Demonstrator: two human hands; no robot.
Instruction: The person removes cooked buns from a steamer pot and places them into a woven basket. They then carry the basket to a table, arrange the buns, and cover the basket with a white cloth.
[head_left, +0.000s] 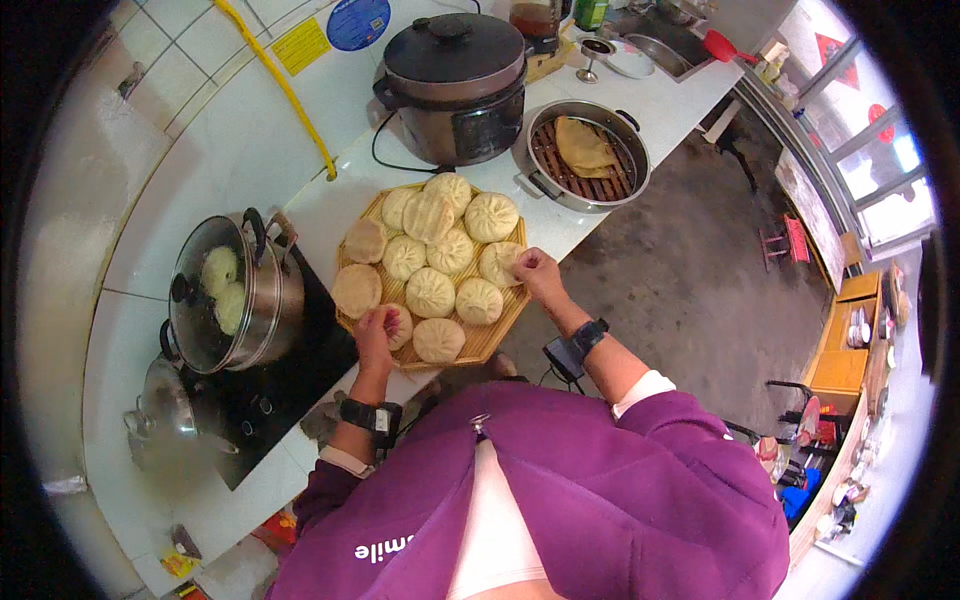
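Several pleated steamed buns (430, 293) sit on an octagonal tray of pale slats (491, 330) in front of me. Some lie tipped with their flat undersides up, such as the bun (358, 291) at the tray's left edge. My left hand (373, 336) is at a bun (399, 327) on the near left edge, its fingers curled against it. My right hand (540, 274) has its fingertips on a pleated bun (498, 264) at the right edge. Whether either hand grips its bun cannot be told.
Left, a glass-lidded steamer pot (247, 300) with buns inside stands on a black cooktop (315, 341). Behind the tray is a black electric cooker (457, 97). An open steamer pan (637, 161) holding folded cloth (581, 146) stands at the counter's right edge. A yellow hose (277, 82) runs down the tiles.
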